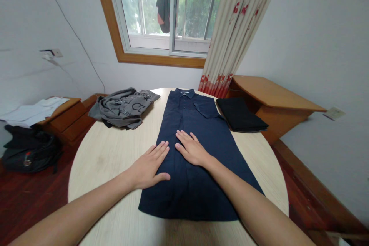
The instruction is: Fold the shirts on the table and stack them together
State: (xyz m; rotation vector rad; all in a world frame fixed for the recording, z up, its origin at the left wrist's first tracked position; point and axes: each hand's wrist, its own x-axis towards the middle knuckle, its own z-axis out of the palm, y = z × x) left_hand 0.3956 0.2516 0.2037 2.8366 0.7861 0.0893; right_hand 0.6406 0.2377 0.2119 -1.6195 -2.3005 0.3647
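A dark navy shirt [198,192] lies front side up on a round pale wooden table [103,165], its collar toward the window and its hem toward me. The left side of the shirt runs in a straight edge with no sleeve showing there; a short sleeve lies across the upper right. My left hand [151,165] rests flat on the shirt's left edge, fingers stretched out and thumb spread. Over the middle of the shirt, near the button line, my right hand [191,148] lies palm down with its fingers extended. Neither hand grips the cloth.
A crumpled grey printed garment [123,107] sits at the table's back left. Folded black clothing [240,115] lies at the right edge. Beyond stand a wooden desk [276,92] and a curtain [239,30]. A black bag [31,150] is on the floor at left.
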